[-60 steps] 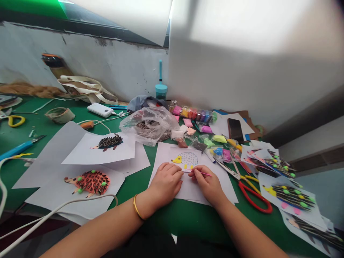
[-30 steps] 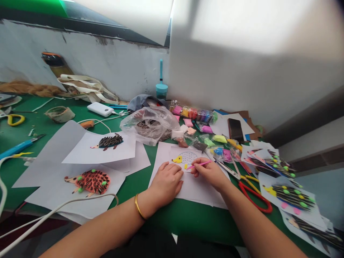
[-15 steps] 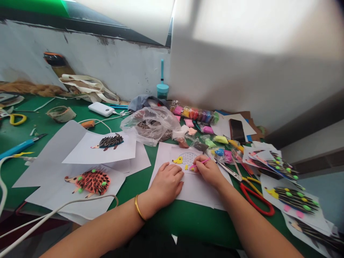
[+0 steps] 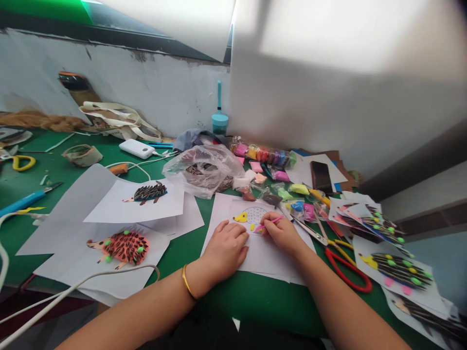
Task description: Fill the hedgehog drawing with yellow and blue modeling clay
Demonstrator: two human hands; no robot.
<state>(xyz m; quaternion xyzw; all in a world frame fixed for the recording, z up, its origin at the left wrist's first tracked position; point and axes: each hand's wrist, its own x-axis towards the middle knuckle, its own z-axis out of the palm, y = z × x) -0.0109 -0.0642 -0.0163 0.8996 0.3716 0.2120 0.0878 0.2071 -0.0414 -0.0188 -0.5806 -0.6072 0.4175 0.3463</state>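
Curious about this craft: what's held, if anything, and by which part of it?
A pink stick, pinched near its middle in the right grip; the left grip rests on paper.

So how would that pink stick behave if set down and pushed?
The pink stick is probably light, being so slim, and likely stiff, since it looks straight in the right hand. It might roll, being narrow, though I cannot tell if it is round.

The right hand (image 4: 280,233) hides the drawing (image 4: 254,214) at its four o'clock; at the view's nine o'clock, the edge cuts off a blue tool (image 4: 24,202).
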